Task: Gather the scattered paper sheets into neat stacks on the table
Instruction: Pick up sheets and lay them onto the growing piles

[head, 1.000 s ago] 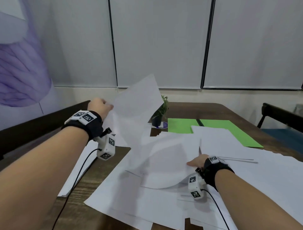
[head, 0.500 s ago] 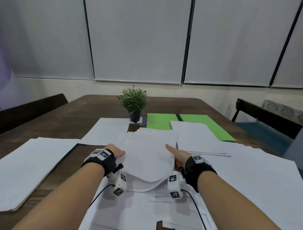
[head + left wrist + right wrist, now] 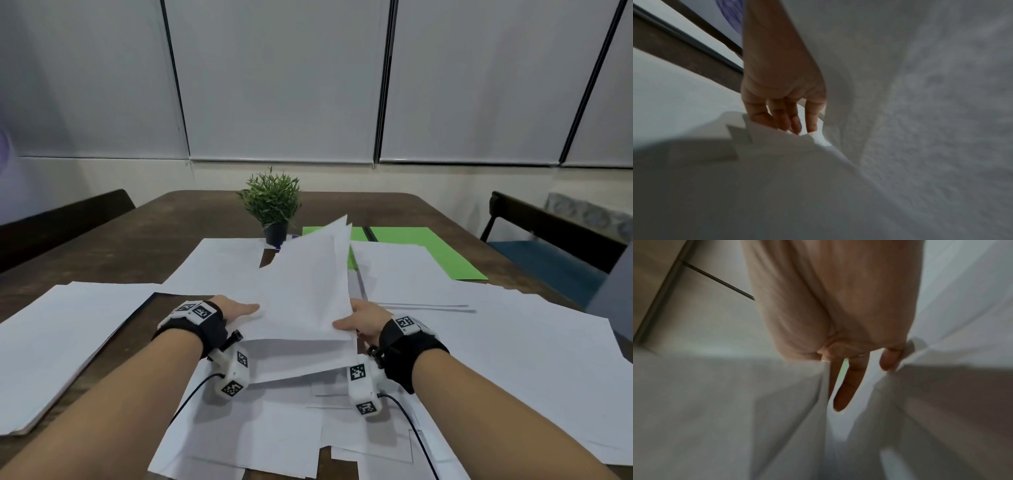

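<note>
Sheets [image 3: 305, 294] sit pinched between my left hand [image 3: 236, 310] and right hand [image 3: 364, 320], thumbs on top, raised over loose paper [image 3: 274, 431] on the bench [image 3: 137, 236]. I'd tap the edges square before setting them down.

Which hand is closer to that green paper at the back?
Right. The right hand sits below the green paper, on its side; the left hand is farther off, across the lifted sheets.

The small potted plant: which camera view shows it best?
The head view. There the potted plant stands whole and upright on the table, behind the white sheets that both hands lift. The left and right wrist views show only fingers and paper, no plant.
</note>
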`<action>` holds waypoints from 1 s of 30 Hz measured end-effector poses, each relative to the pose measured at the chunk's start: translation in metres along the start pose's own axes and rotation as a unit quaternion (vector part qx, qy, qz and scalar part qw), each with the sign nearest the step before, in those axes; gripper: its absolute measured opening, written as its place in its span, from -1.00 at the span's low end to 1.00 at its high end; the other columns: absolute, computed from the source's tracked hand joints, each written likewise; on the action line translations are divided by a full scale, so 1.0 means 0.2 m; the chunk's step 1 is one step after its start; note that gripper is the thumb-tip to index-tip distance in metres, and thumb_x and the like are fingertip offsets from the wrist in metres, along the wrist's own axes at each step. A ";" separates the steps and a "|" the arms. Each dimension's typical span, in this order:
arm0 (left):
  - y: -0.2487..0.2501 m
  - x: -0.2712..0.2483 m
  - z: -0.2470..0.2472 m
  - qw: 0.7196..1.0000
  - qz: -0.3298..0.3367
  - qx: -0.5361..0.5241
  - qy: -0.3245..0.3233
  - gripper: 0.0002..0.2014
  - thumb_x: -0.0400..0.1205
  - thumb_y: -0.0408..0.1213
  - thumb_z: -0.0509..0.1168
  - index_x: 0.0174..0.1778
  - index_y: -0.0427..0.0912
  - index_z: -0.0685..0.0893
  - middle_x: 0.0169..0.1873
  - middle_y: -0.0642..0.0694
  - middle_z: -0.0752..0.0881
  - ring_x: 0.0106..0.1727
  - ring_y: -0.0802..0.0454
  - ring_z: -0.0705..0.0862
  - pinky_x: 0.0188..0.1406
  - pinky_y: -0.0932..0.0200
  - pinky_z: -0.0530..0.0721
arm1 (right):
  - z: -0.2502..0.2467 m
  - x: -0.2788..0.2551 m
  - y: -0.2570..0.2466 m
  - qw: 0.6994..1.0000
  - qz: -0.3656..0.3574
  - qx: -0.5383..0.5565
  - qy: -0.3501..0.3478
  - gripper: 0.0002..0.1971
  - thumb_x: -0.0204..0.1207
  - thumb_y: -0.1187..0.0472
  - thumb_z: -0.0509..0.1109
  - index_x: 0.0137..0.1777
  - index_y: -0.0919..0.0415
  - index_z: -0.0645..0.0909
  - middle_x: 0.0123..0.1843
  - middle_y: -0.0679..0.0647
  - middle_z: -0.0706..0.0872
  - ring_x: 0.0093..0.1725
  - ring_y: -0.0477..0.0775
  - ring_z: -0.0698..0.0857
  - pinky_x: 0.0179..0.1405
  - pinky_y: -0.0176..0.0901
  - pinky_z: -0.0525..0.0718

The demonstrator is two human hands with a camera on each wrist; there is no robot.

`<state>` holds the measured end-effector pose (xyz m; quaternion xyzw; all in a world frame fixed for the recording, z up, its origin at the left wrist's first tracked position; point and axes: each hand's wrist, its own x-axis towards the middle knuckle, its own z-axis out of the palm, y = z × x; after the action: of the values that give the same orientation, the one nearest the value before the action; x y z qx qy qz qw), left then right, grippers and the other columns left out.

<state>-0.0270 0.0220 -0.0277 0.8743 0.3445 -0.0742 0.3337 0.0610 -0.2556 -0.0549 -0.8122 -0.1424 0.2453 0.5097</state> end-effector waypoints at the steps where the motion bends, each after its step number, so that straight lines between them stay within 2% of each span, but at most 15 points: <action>1: -0.01 0.00 -0.01 1.000 0.004 -0.013 0.001 -0.20 0.46 0.28 0.37 0.42 -0.30 0.52 0.30 -0.26 0.62 0.21 -0.19 0.61 0.29 0.06 0.54 | 0.01 -0.05 -0.04 1.000 -0.008 0.010 -0.001 -0.51 0.12 0.16 0.63 0.12 0.09 0.70 0.10 0.06 0.81 0.10 0.15 0.78 0.24 0.16 0.69; 3: -0.03 -0.01 -0.03 0.999 0.006 -0.048 0.006 -0.11 0.41 0.39 0.32 0.44 -0.29 0.52 0.29 -0.27 0.64 0.23 -0.23 0.63 0.34 -0.02 0.54 | 0.02 -0.12 -0.11 0.999 -0.022 0.037 0.000 -0.69 0.42 0.36 0.51 0.15 0.13 0.66 0.09 0.05 0.79 -0.02 0.04 0.78 -0.03 -0.12 0.79; 4: -0.03 -0.02 -0.05 0.998 0.006 -0.059 0.012 -0.07 0.41 0.44 0.27 0.45 -0.28 0.50 0.30 -0.27 0.63 0.25 -0.24 0.62 0.36 -0.03 0.53 | 0.02 -0.13 -0.13 0.998 -0.028 0.050 0.001 -0.71 0.50 0.42 0.43 0.18 0.15 0.63 0.09 0.05 0.77 -0.08 -0.03 0.75 -0.25 -0.30 0.74; 5: -0.03 -0.03 -0.07 0.998 0.010 -0.066 0.016 -0.06 0.43 0.45 0.21 0.49 -0.29 0.47 0.35 -0.26 0.60 0.30 -0.23 0.59 0.40 -0.03 0.48 | 0.01 -0.15 -0.15 0.998 -0.038 0.055 -0.001 -0.69 0.53 0.43 0.40 0.23 0.17 0.61 0.12 0.07 0.76 -0.08 -0.05 0.73 -0.34 -0.35 0.66; 6: -0.03 -0.04 -0.09 0.997 0.012 -0.072 0.019 -0.06 0.47 0.45 0.15 0.52 -0.30 0.42 0.41 -0.26 0.54 0.37 -0.23 0.54 0.44 -0.01 0.41 | 0.00 -0.17 -0.17 0.997 -0.050 0.056 0.001 -0.68 0.53 0.40 0.42 0.25 0.15 0.61 0.18 0.07 0.76 -0.01 -0.02 0.72 -0.27 -0.31 0.63; 8: -0.03 -0.06 -0.12 0.996 0.018 -0.091 0.018 -0.07 0.50 0.45 0.09 0.53 -0.31 0.39 0.43 -0.25 0.52 0.40 -0.22 0.52 0.44 0.00 0.40 | -0.02 -0.18 -0.19 0.996 -0.071 0.060 0.008 -0.69 0.47 0.34 0.47 0.19 0.05 0.65 0.19 0.03 0.77 0.10 0.06 0.72 0.04 -0.14 0.64; 10: -0.05 -0.06 -0.13 0.989 0.026 -0.147 -0.008 -0.08 0.40 0.52 0.16 0.35 -0.26 0.56 0.22 -0.22 0.70 0.21 -0.22 0.66 0.15 0.01 0.61 | -0.02 -0.19 -0.20 0.993 -0.092 0.068 0.019 -0.71 0.50 0.43 0.44 0.13 0.06 0.65 0.13 0.09 0.78 0.03 0.09 0.75 -0.01 -0.16 0.68; 12: -0.07 -0.06 -0.15 0.977 0.068 -0.201 -0.015 -0.17 0.26 0.51 0.31 0.12 -0.18 0.67 0.00 -0.19 0.80 0.05 -0.23 0.74 -0.12 0.02 0.68 | -0.03 -0.21 -0.22 0.991 -0.113 0.068 0.030 -0.70 0.51 0.50 0.40 0.11 0.11 0.65 0.07 0.11 0.79 -0.05 0.06 0.78 -0.10 -0.21 0.74; 13: -0.08 -0.05 -0.16 0.970 0.105 -0.218 -0.001 -0.26 0.25 0.41 0.41 0.07 -0.16 0.68 -0.01 -0.21 0.80 0.04 -0.28 0.75 -0.08 -0.05 0.71 | -0.03 -0.21 -0.24 0.990 -0.123 0.066 0.035 -0.69 0.49 0.52 0.41 0.12 0.13 0.66 0.08 0.11 0.79 -0.03 0.07 0.79 0.00 -0.15 0.75; 15: -0.04 -0.08 -0.20 0.950 0.175 -0.255 0.045 -0.47 0.34 0.11 0.53 0.12 -0.13 0.67 0.03 -0.18 0.79 0.11 -0.28 0.74 0.18 -0.23 0.67 | -0.03 -0.22 -0.28 0.986 -0.147 0.056 0.055 -0.67 0.46 0.51 0.43 0.11 0.11 0.67 0.12 0.15 0.79 0.08 0.16 0.79 0.22 0.08 0.70; 19: 0.08 -0.23 -0.28 0.898 0.267 -0.338 0.095 -0.62 0.55 -0.31 0.43 0.29 -0.16 0.57 0.11 -0.11 0.75 0.13 -0.12 0.73 0.21 -0.14 0.67 | -0.03 -0.23 -0.39 0.977 -0.195 0.027 0.082 -0.67 0.45 0.44 0.44 0.20 0.16 0.65 0.15 0.14 0.79 0.13 0.17 0.77 0.26 0.17 0.67; 21: 0.12 -0.27 -0.31 0.867 0.292 -0.384 0.123 -0.59 0.55 -0.37 0.42 0.30 -0.12 0.50 0.13 -0.07 0.71 0.16 -0.09 0.71 0.23 -0.13 0.65 | -0.04 -0.24 -0.44 0.970 -0.215 0.027 0.107 -0.66 0.46 0.45 0.42 0.22 0.21 0.64 0.14 0.15 0.78 0.11 0.17 0.77 0.24 0.13 0.69; 25: 0.16 -0.35 -0.37 0.815 0.345 -0.438 0.157 -0.55 0.54 -0.35 0.44 0.29 0.00 0.47 0.17 -0.02 0.71 0.19 0.00 0.70 0.23 -0.05 0.65 | -0.04 -0.24 -0.53 0.961 -0.232 0.054 0.143 -0.67 0.41 0.51 0.38 -0.02 0.03 0.60 -0.01 0.03 0.76 0.02 0.12 0.74 0.13 0.06 0.72; 28: 0.18 -0.39 -0.38 0.791 0.377 -0.449 0.175 -0.53 0.54 -0.35 0.45 0.34 -0.08 0.49 0.18 -0.04 0.72 0.20 0.01 0.71 0.23 -0.07 0.66 | -0.02 -0.23 -0.59 0.958 -0.230 0.087 0.145 -0.62 0.27 0.46 0.44 0.05 0.09 0.57 0.03 0.10 0.76 0.06 0.15 0.74 0.15 0.09 0.72; 30: 0.18 -0.41 -0.37 0.784 0.382 -0.454 0.183 -0.55 0.55 -0.42 0.43 0.34 -0.14 0.50 0.17 -0.07 0.73 0.18 -0.01 0.72 0.23 -0.08 0.66 | -0.02 -0.21 -0.60 0.956 -0.221 0.127 0.147 -0.44 0.10 0.32 0.49 0.18 0.19 0.57 0.10 0.15 0.78 0.11 0.18 0.76 0.17 0.15 0.72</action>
<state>-0.0726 0.0043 0.0773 0.6791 0.0312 0.3858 0.6238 0.0305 -0.2250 0.0646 -0.7160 -0.2099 0.0205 0.6655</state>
